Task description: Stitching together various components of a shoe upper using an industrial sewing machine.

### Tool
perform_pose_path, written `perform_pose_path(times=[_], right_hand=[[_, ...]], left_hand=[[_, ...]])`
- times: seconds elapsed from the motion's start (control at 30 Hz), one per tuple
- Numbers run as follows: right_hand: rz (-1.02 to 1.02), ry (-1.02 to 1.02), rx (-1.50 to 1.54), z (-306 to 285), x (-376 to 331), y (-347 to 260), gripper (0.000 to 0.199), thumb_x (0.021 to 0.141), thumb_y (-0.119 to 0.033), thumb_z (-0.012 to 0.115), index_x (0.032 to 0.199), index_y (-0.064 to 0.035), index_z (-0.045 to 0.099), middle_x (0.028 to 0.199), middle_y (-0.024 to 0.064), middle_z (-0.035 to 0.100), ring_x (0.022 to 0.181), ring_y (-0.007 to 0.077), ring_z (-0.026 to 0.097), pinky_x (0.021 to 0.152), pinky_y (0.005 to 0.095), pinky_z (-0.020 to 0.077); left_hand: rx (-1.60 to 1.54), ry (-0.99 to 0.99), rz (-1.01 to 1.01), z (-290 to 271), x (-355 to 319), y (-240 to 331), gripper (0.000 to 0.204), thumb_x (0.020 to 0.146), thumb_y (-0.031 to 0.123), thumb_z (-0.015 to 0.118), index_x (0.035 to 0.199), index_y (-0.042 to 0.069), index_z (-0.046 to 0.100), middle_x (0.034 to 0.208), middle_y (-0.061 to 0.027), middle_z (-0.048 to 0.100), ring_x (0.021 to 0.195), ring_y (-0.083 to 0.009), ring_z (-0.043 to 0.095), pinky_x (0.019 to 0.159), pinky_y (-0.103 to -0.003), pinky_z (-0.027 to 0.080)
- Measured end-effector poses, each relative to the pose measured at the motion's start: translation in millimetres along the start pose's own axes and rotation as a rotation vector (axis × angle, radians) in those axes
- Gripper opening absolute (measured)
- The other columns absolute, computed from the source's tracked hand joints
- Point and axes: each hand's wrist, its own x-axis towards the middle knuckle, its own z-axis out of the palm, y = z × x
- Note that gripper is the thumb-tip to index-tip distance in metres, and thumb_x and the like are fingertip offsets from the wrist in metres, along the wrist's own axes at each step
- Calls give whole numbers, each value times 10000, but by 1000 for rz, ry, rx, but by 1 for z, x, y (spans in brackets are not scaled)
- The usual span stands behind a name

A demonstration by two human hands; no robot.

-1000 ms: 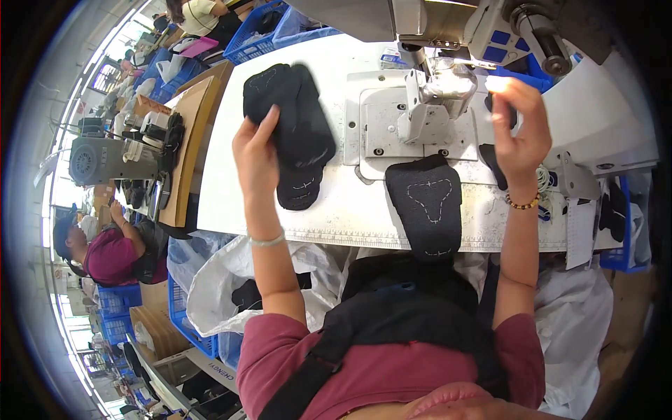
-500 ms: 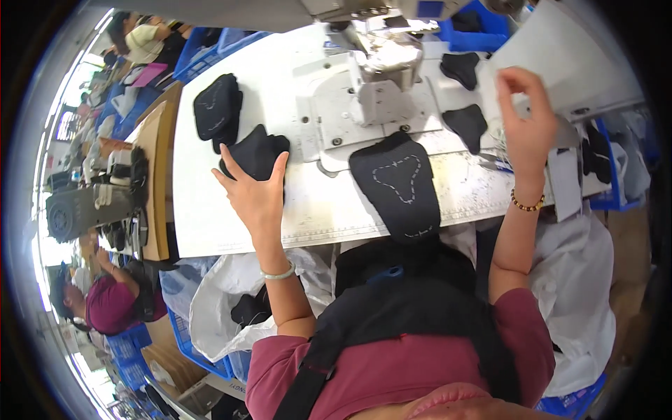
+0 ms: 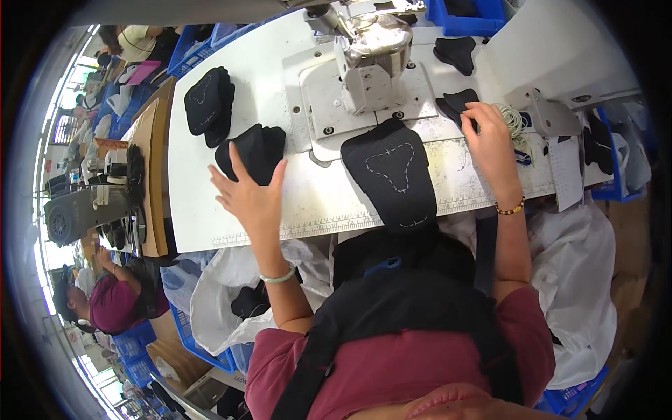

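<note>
My right hand (image 3: 493, 143) is closed at the fingertips on the near edge of a small black fabric piece (image 3: 453, 103), which lies on the white table right of the sewing machine (image 3: 378, 80). Another small rounded-triangle piece (image 3: 455, 53) rests behind it. Fingers spread, my left hand (image 3: 253, 199) hovers at the near side of some stacked black fabric pieces (image 3: 260, 148) and grips nothing. Between my hands lies a larger black fabric pad (image 3: 389, 175) with a white dashed triangular outline. A similar marked stack (image 3: 204, 105) sits farther left.
A ruler strip (image 3: 308, 229) runs along the table's front edge. Coiled pale cord (image 3: 514, 120) and a small blue-handled tool (image 3: 522, 157) lie beyond my right wrist. Blue crates (image 3: 462, 19) stand around the table, and a white sack (image 3: 217, 308) hangs below its left front. Other people sit at left.
My right hand has come down and left from the air onto the nearer small black piece. My left hand stays spread by its stack. The whole view has shifted slightly.
</note>
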Motion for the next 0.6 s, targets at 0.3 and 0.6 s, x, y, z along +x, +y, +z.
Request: perform_pose_path(times=[0.3,0.6], right_hand=[[-279,85,147,-11,-22,-96,162,693,27,619,796,-4,497,915,130,576,823,282,566,723,355,478],[-213,-42,142,16,-67,-107,159,766,-29,654,902,9,581,1073,131,590,1023,270,586,808,342,514]], left_hand=[[-480,-315,628,10,-16,75,421,722,163,743,1065,-24,586,1010,-116,517,937,-283,496,825,-353,426],[-355,-101,693,18,-28,89,260,747,71,692,985,16,604,979,-94,548,883,-273,518,787,-342,415]])
